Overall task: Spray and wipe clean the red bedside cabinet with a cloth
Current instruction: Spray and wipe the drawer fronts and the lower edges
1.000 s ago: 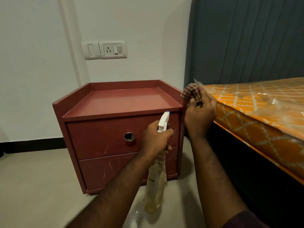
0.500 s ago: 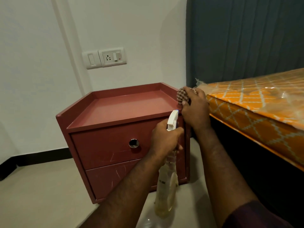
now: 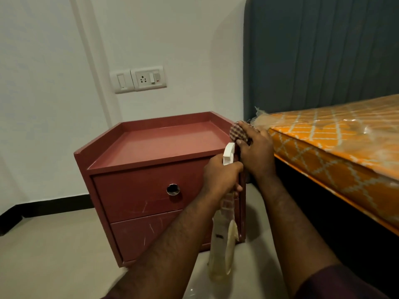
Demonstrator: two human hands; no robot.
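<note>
The red bedside cabinet [image 3: 149, 197] sits on the floor against the white wall, just beside the bed, with both drawers closed. The left hand [image 3: 222, 175] is wrapped tight round the neck of a clear spray bottle [image 3: 221, 244]. Its fingers are curled all the way round, right under the white spray head, in front of the cabinet's front right corner. Can't tell if any finger is actually on the trigger, it's hidden from this angle.

The right hand [image 3: 258, 154] has a bunched-up brown checked cloth [image 3: 237, 132] and is holding it against the cabinet's raised right edge, near the back corner. Its fingers [image 3: 248, 128] are curled over the top of the cloth and close together, not spread. The thumb side is hidden behind the bottle head.

The orange mattress [image 3: 334, 139], in plastic wrap, lies to the right of that hand.
</note>
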